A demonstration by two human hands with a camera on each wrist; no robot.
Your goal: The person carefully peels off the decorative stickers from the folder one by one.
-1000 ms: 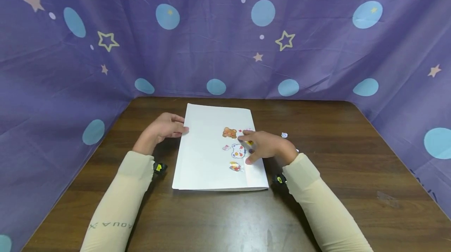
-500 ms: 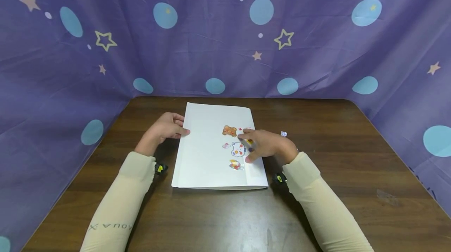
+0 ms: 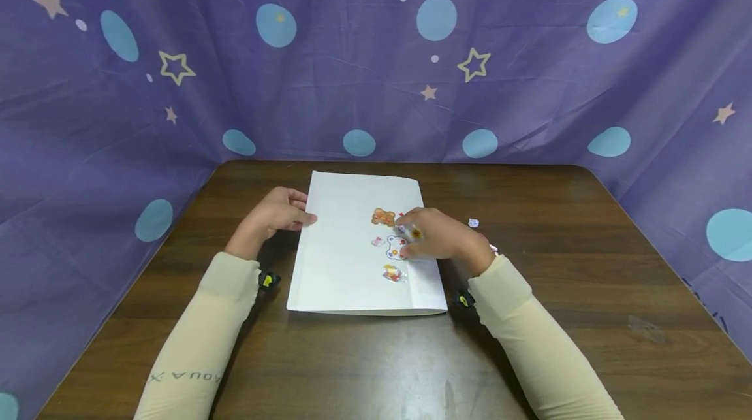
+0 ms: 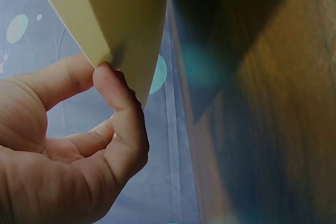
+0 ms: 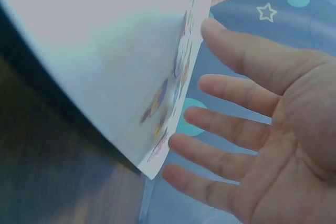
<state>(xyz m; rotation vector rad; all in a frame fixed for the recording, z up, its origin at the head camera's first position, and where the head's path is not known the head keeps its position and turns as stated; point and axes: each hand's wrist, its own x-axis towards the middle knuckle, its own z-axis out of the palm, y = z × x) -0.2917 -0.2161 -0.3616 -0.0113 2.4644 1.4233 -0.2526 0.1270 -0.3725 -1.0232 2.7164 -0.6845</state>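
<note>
A white paper folder (image 3: 346,263) lies on the table, its near edge slightly parted. My left hand (image 3: 275,211) pinches its left edge between thumb and index finger; the left wrist view shows the folder's edge (image 4: 94,19) caught at the fingertips. Stickers sit on the folder's right half: a brown bear (image 3: 383,216), a white bear face (image 3: 395,247) and a colourful one (image 3: 392,273) below. Over them is my right hand (image 3: 437,234), hiding some smaller stickers. In the right wrist view its fingers (image 5: 231,124) are spread and nearly straight, tips close to the stickered surface.
A small sticker (image 3: 473,223) lies on the brown table (image 3: 558,263) right of the folder. Another small piece (image 3: 493,249) shows beside the right wrist. A clear plastic scrap (image 3: 646,328) lies farther right. A purple patterned curtain (image 3: 376,80) hangs behind.
My right hand has shifted slightly up and left, its thumb now over the white bear face. Small stickers near its index finger have come into view. My left hand stays at the folder's edge.
</note>
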